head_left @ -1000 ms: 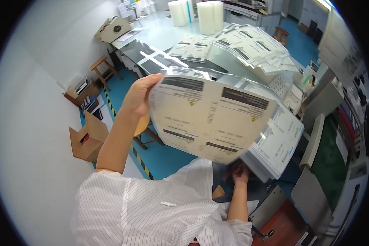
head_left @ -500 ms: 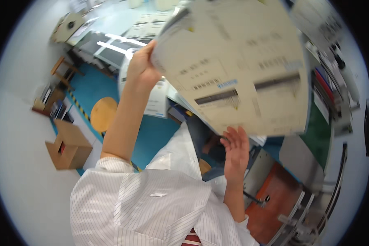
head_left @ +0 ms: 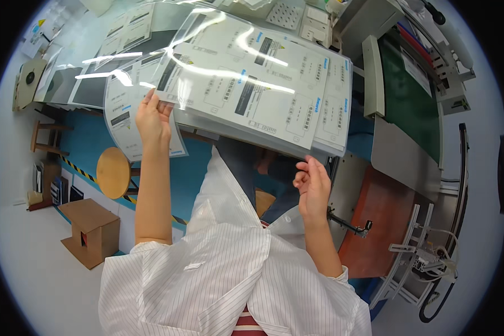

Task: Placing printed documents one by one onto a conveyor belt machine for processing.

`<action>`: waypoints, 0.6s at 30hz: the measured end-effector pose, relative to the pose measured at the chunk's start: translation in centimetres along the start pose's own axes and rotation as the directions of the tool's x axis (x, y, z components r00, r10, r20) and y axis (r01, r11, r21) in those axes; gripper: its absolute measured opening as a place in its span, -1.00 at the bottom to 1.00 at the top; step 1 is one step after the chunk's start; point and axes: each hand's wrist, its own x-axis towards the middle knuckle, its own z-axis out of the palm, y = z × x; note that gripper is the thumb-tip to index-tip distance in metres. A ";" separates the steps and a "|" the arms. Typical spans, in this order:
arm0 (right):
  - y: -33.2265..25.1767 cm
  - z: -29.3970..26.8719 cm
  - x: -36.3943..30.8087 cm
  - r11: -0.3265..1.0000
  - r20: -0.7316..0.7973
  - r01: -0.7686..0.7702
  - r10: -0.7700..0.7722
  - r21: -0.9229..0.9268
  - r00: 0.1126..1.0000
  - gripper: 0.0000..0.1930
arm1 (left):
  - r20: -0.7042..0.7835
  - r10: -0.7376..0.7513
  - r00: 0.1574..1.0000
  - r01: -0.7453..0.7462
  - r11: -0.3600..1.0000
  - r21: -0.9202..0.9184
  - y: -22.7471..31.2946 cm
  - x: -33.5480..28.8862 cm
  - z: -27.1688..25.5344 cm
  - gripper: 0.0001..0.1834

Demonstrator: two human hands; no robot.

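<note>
A large glossy printed sheet [head_left: 207, 75], with label-like blocks of dark bars and blue marks, lies over a stack of similar sheets [head_left: 336, 106] at the table's near side. My left hand [head_left: 153, 120] is closed on its left edge, thumb and fingers pinching the near-left corner. My right hand [head_left: 312, 190] is just below the near-right corner, fingers loosely curled and apart, index fingertip at or close to the edge. Whether it touches the sheet is hard to tell. Another curved printed sheet [head_left: 120, 120] hangs over the table edge left of my left hand.
A round wooden stool [head_left: 115, 172] and an opened cardboard box [head_left: 92, 229] stand on the left. To the right is a machine with a green belt [head_left: 411, 95], a red-brown board [head_left: 369, 224] and a metal frame [head_left: 414, 257]. More printed sheets [head_left: 131, 28] lie farther back on the table.
The raised printed sheet has come down from upright facing me to lying over the stack. My left hand moved left and lower with it; my right hand's fingers curled more. The view shifted.
</note>
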 end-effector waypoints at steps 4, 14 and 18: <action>-0.9 1.9 0.6 0.996 0.067 -0.083 0.084 -0.017 0.994 -0.70 | 0.055 0.016 0.998 -0.022 0.994 0.107 1.3 -0.6 0.3 -0.67; -3.6 -0.5 1.6 0.896 -0.053 0.270 -0.308 -0.353 0.950 -0.73 | 0.211 0.024 0.977 -0.099 0.930 0.354 1.5 -5.5 2.3 -0.68; -3.5 -3.9 2.8 0.835 -0.120 0.228 -0.328 -0.501 0.937 -0.77 | 0.235 -0.087 0.968 -0.056 0.840 0.540 -0.7 -5.7 1.8 -0.67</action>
